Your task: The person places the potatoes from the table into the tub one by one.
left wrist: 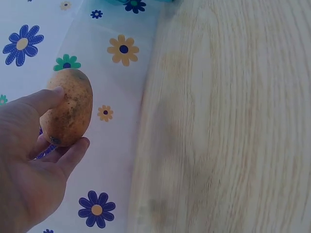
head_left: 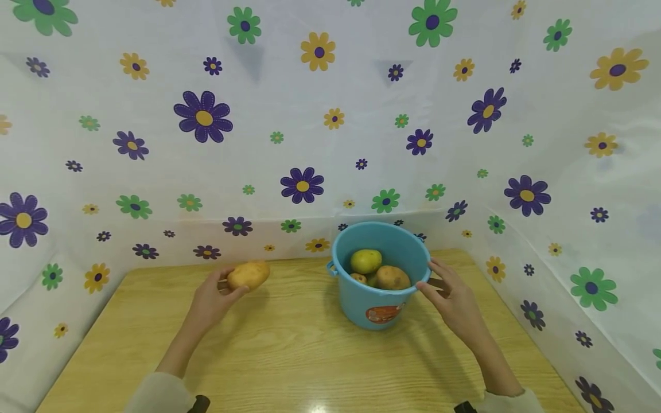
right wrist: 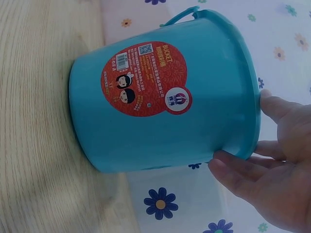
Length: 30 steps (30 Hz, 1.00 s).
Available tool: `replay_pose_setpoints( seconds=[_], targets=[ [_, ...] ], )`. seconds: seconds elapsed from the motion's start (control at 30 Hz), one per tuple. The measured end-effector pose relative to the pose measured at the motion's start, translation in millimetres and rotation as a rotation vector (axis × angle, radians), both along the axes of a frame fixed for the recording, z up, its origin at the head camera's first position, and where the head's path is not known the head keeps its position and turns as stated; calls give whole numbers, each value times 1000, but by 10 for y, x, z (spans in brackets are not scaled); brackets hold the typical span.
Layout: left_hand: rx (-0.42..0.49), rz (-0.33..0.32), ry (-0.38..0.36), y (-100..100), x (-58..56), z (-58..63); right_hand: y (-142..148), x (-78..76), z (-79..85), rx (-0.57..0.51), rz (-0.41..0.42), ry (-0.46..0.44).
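My left hand [head_left: 214, 292] grips a potato [head_left: 249, 275] between thumb and fingers, above the left part of the table. In the left wrist view the potato [left wrist: 69, 108] shows dark, rough patches on its skin. A blue plastic bucket [head_left: 374, 307] stands on the table to the right. My right hand [head_left: 454, 301] holds the bucket's right rim, its thumb toward the near side and its fingers farther back. Inside the bucket lie a yellow-green round fruit or vegetable [head_left: 366, 261], a brown potato [head_left: 393, 278] and smaller pieces partly hidden by them.
The light wooden table [head_left: 289, 355] reaches back to a white flower-printed sheet [head_left: 279, 103] that hangs behind and along both sides. A red label [right wrist: 146, 77] is stuck on the bucket's wall. The bucket's handle [right wrist: 182, 15] sits at its rim.
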<state>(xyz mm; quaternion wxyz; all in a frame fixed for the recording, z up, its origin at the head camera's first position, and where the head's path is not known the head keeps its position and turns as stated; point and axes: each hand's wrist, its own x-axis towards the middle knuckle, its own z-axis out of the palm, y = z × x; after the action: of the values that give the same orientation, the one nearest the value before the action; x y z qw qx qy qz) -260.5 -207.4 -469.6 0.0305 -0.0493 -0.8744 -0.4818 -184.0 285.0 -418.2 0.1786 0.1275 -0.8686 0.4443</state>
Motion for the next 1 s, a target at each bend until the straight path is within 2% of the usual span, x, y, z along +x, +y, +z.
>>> replay_pose_setpoints(
  seconds=[0.33,0.6,0.77,1.0],
  targets=[
    [59,-57,-4,125,261,193,0,-6,5,-11,5,3],
    [87,-116,11,315,443,437,6,-6,-2,-7,3,3],
    [123,-153,12,450,522,571,3,-5,4,-12,6,-9],
    [160,-191,17,656,575,748,7,0,0,-16,7,-11]
  ],
)
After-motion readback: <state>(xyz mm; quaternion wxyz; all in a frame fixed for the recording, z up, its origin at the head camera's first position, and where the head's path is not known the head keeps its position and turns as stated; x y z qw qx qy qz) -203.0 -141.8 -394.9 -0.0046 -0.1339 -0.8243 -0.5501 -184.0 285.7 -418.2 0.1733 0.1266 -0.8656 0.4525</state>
